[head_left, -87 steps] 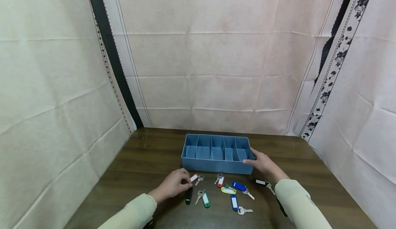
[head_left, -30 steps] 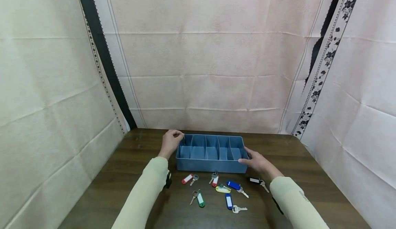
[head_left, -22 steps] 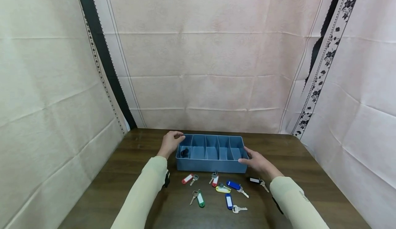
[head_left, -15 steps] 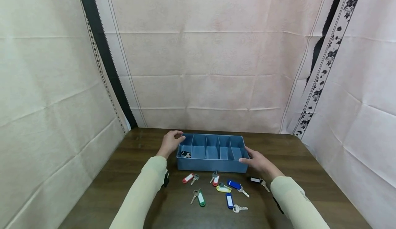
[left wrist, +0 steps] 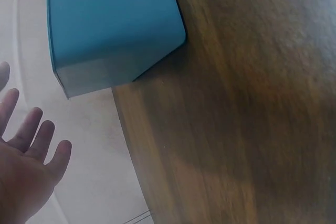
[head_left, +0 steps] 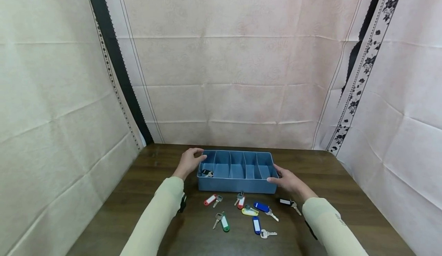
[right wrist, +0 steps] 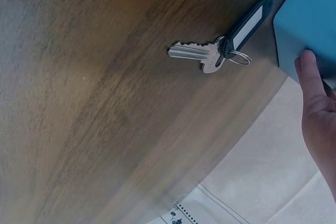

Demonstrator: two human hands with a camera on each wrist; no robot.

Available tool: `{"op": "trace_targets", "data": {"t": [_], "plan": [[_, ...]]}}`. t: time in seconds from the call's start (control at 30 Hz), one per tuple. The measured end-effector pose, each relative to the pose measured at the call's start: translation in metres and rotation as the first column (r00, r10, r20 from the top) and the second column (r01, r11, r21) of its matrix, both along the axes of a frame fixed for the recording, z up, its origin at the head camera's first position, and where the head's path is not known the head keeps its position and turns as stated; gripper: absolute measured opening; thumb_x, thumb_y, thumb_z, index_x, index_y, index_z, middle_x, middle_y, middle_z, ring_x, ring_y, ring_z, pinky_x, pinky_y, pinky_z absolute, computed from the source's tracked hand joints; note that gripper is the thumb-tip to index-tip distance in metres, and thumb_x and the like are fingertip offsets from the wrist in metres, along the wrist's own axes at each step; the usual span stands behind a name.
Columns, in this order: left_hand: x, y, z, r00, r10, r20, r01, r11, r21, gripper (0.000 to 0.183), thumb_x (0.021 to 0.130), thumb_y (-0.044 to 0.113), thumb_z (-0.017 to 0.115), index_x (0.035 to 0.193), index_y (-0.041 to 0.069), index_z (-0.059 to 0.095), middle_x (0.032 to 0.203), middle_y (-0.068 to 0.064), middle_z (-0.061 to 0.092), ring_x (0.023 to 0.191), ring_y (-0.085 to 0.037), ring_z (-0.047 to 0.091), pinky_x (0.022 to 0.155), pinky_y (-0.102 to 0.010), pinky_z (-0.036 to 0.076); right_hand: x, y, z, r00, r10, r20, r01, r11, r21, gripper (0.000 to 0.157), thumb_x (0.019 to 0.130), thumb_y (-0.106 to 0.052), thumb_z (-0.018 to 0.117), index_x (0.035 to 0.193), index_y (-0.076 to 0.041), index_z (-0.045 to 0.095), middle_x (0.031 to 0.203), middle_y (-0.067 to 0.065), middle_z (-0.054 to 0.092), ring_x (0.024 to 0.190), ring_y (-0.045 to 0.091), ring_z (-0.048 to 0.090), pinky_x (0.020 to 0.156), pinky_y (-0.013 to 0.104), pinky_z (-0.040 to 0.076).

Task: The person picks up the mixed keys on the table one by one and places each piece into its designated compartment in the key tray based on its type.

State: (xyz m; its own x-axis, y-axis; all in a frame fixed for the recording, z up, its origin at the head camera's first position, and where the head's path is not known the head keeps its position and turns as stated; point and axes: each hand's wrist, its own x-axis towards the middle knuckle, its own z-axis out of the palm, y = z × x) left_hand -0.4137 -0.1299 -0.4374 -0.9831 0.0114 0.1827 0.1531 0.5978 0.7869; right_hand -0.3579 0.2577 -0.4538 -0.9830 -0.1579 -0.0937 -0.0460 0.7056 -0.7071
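A blue box (head_left: 238,185) with a row of several compartments stands on the wooden table. In its leftmost compartment lies a black-tagged key (head_left: 207,173). My left hand (head_left: 189,161) hovers at the box's left end, its thumb and fingers apart and holding nothing; the left wrist view shows spread fingers (left wrist: 32,124) beside the box wall. My right hand (head_left: 289,180) holds the box's right end, thumb on the front corner and fingers round the end wall, partly hidden. Close to that hand lies another black-tagged key (right wrist: 215,53), label side up.
In front of the box lie keys with a red tag (head_left: 210,199), a second red tag (head_left: 241,202), a green tag (head_left: 225,223), a yellow tag (head_left: 250,212), a blue tag (head_left: 261,207) and another blue tag (head_left: 256,225). Pale cloth (head_left: 238,75) hangs behind the table (head_left: 114,225).
My left hand took the black-tagged key from the table to the leftmost compartment and let it go; its fingers have since parted and it has barely moved. My right hand stays on the box.
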Motion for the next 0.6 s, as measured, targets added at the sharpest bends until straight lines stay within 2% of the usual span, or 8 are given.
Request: {"op": "trace_targets", "data": {"t": [0.23, 0.47, 0.6], "plan": [[0.007, -0.008, -0.009, 0.998, -0.054, 0.033, 0.055, 0.998, -0.042, 0.06, 0.08, 0.047, 0.063, 0.128, 0.014, 0.051, 0.131, -0.006, 0.045, 0.122, -0.028, 0.038, 0.096, -0.051, 0.033, -0.001, 0.002, -0.002, 1.0, -0.003, 0.015, 0.003, 1.0, -0.007, 0.094, 0.075, -0.057, 0.059, 0.146, -0.013, 0.015, 0.143, 0.024, 0.025, 0.123, 0.043, 0.034, 0.091, 0.055, 0.036], [0.016, -0.017, -0.018, 0.993, -0.07, 0.092, 0.076, 0.995, -0.063, 0.08, 0.068, 0.064, 0.062, 0.134, 0.021, 0.044, 0.138, -0.006, 0.038, 0.126, -0.029, 0.034, 0.095, -0.054, 0.031, -0.002, 0.002, -0.002, 1.0, 0.001, 0.017, -0.001, 1.0, -0.024, 0.095, 0.075, -0.057, 0.059, 0.146, -0.013, 0.015, 0.143, 0.023, 0.025, 0.127, 0.042, 0.026, 0.092, 0.056, 0.034], [0.021, -0.021, -0.024, 0.988, -0.096, 0.121, 0.106, 0.991, -0.077, 0.085, 0.065, 0.066, 0.063, 0.136, 0.024, 0.041, 0.14, -0.009, 0.034, 0.126, -0.031, 0.033, 0.095, -0.056, 0.029, -0.001, 0.002, -0.001, 1.0, 0.007, 0.015, -0.007, 1.0, -0.021, 0.095, 0.075, -0.057, 0.06, 0.145, -0.011, 0.016, 0.142, 0.024, 0.025, 0.127, 0.043, 0.026, 0.092, 0.057, 0.033]]}}
